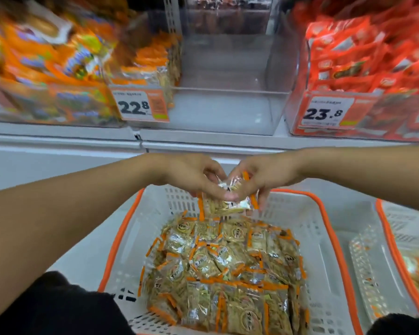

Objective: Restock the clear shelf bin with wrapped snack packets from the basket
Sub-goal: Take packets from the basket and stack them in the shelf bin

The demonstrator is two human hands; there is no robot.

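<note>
Pickup step, I judge: my left hand (191,175) and right hand (259,177) pinch snack packets (225,201), perhaps two, above the basket (324,228). Next I lift them into the clear bin (228,112).

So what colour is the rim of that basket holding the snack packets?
Orange, over white slotted walls; the basket rim shows plainly in the head view.

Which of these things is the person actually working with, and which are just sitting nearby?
In use: left hand and right hand gripping snack packets; basket of packets; clear shelf bin.

Just nearby: orange bags, red bags, price tags, second basket.
</note>
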